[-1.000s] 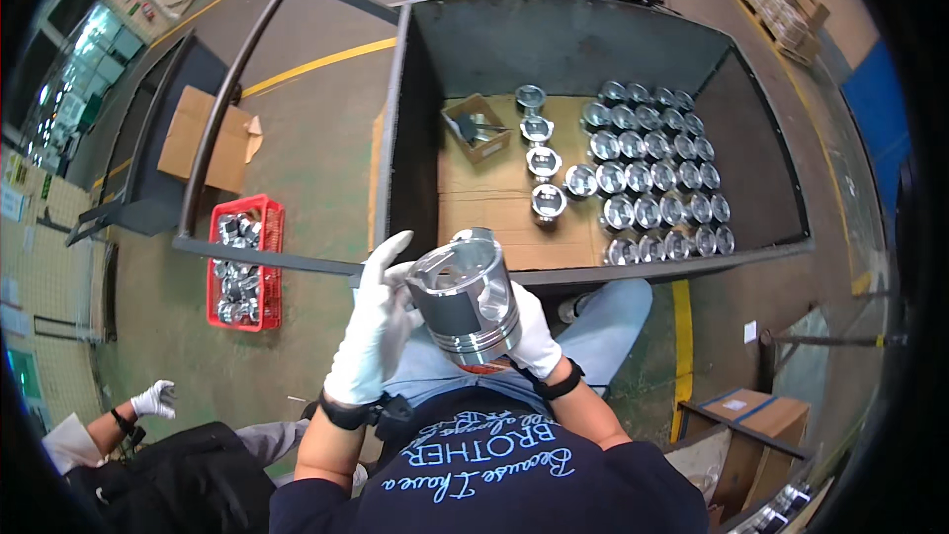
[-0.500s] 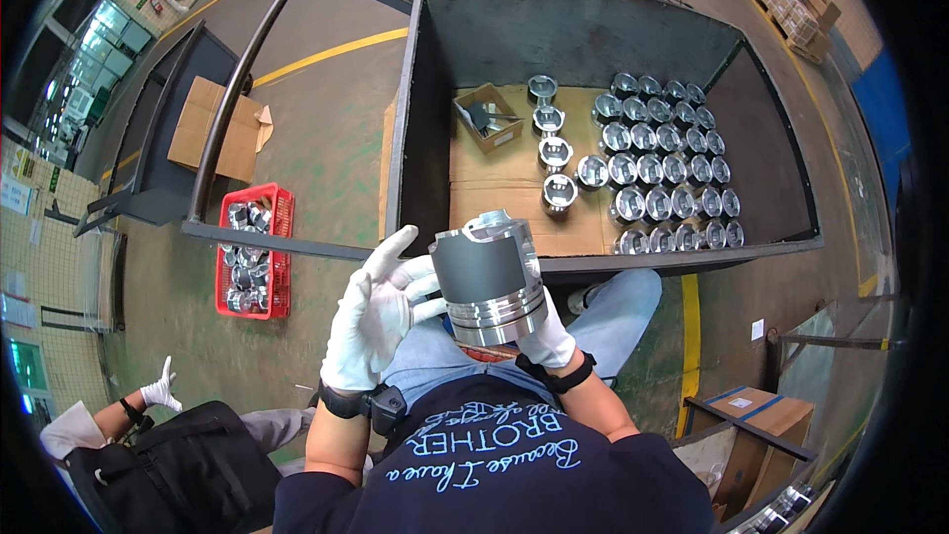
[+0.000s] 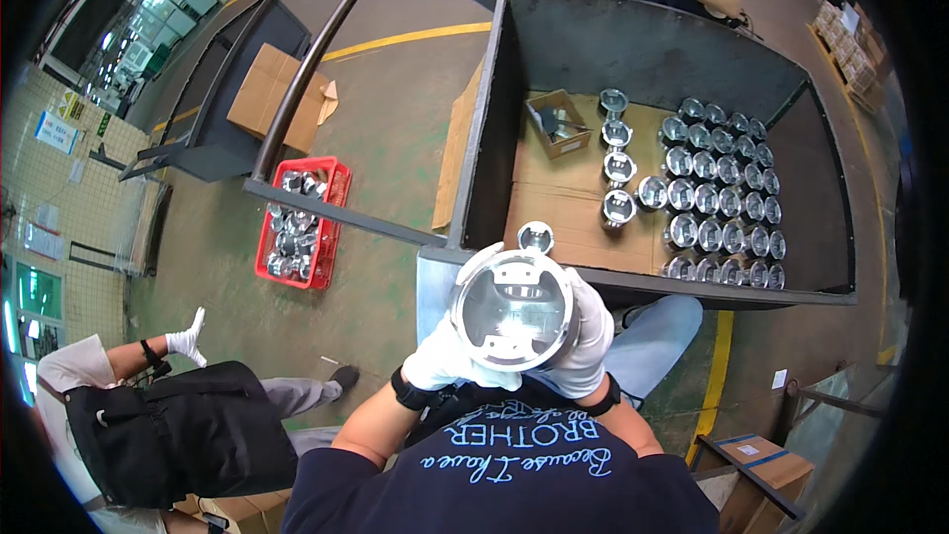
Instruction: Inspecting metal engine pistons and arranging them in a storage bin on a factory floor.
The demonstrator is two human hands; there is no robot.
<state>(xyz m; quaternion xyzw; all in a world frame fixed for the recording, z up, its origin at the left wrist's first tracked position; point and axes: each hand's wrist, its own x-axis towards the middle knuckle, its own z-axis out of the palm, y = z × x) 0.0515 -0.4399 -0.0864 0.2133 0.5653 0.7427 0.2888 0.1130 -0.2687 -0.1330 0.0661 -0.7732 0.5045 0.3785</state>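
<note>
The left hand (image 3: 445,354) and right hand (image 3: 593,324), both in white gloves, are clamped on either side of a shiny piston (image 3: 515,312); it is held over the lap, by the near edge of a dark metal cart (image 3: 657,47), one round end facing up; in the cart, more pistons (image 3: 680,195) stand in rows on cardboard, with a small box (image 3: 572,147) to their left.

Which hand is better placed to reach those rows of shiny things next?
Probably the right hand: it's nearer the piston rows. The left hand is farther left, and both hold the large piston.
</note>
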